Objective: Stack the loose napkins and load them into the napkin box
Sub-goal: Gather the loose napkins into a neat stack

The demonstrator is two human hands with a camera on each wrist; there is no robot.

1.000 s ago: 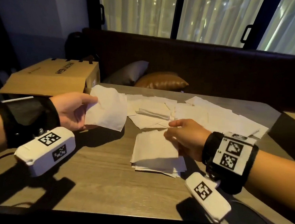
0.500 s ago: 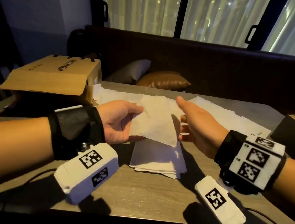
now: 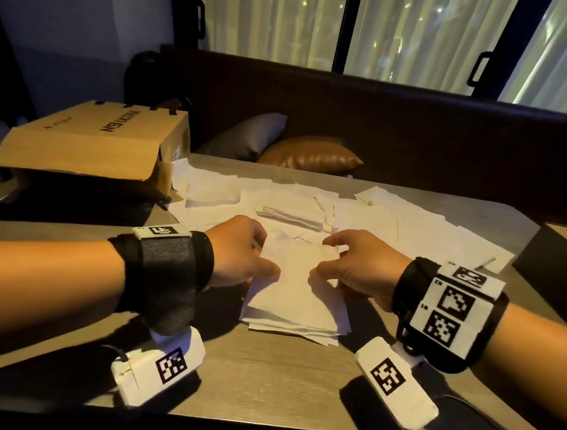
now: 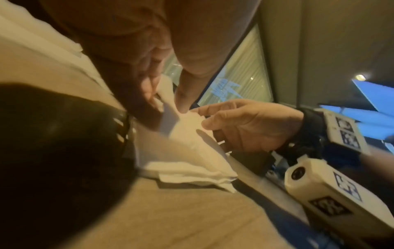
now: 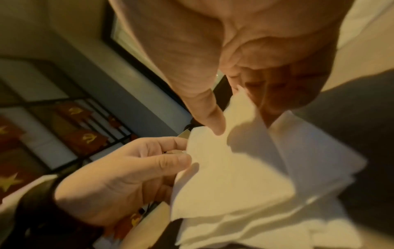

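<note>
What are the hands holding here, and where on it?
One napkin, over the stack: left hand pinches its left edge, right hand its right edge.

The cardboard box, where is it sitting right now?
In the head view, the cardboard box sits at the far left of the table, beyond the left hand, with the loose napkins spread out just to its right.

Restaurant or café booth at night, dark padded bench point(image 3: 384, 127) along curtained windows point(image 3: 418, 32), two cushions point(image 3: 310, 154) on the seat, wooden counter point(image 3: 279, 377) strewn with paper napkins point(image 3: 410, 224), cardboard box point(image 3: 88, 138) at one end
</note>
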